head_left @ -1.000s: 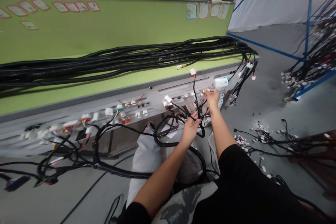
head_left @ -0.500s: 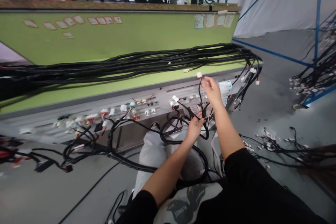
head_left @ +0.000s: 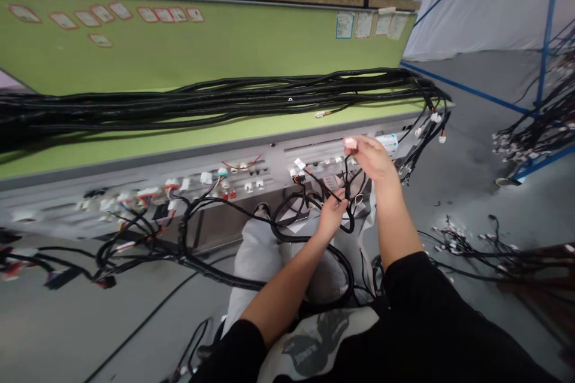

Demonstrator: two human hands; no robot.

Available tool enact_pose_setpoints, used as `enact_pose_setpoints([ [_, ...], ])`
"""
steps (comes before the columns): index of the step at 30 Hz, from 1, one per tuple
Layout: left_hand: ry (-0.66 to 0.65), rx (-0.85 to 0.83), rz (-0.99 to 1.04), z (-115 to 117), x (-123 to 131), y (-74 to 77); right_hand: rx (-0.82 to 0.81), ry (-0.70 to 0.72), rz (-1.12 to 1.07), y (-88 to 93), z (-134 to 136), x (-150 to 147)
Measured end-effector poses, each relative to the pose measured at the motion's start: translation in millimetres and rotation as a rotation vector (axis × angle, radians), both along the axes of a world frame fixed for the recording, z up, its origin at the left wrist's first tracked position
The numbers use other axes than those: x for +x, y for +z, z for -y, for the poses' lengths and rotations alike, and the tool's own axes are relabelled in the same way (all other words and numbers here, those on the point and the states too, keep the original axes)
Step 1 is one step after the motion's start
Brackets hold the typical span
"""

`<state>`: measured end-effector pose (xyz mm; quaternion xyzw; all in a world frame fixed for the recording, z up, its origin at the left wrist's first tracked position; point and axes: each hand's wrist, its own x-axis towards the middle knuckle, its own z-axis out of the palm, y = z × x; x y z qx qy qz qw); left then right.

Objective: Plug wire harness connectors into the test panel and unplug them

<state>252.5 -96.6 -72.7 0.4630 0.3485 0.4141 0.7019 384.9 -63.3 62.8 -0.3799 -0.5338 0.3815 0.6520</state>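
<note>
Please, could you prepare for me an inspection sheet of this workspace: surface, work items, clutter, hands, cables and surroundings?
Surface: green bench, grey rail along its front.
Work items: pale connector off the rail; white connectors on it.
Clutter: loose harnesses at picture right.
Hands: right hand pinches the pale connector; left hand holds black cable branches, lower down.
Cables: black bundle along the bench; thick harness hanging below the rail.
Surroundings: blue frame, white curtain.

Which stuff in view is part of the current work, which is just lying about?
Likely in the work:
- right hand, holding pale connector
- left hand, on black harness
- grey connector rail

Apparently just lying about:
- cable bundle above the rail
- cable pile, far right
</note>
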Motion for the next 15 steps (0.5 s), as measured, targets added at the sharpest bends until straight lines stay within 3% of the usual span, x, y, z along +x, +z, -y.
enact_pose_setpoints([
  [5,0.015,0.007,-0.01,-1,0,-3.3,-0.037,-0.095,0.221,-13.0,27,18],
  [11,0.04,0.02,-0.045,-2,1,-5.7,-0.211,-0.673,0.664,-52.3,17,25],
  [15,0.056,0.015,-0.049,-2,2,-6.9,-0.313,-0.794,0.711,-69.4,-3,24],
])
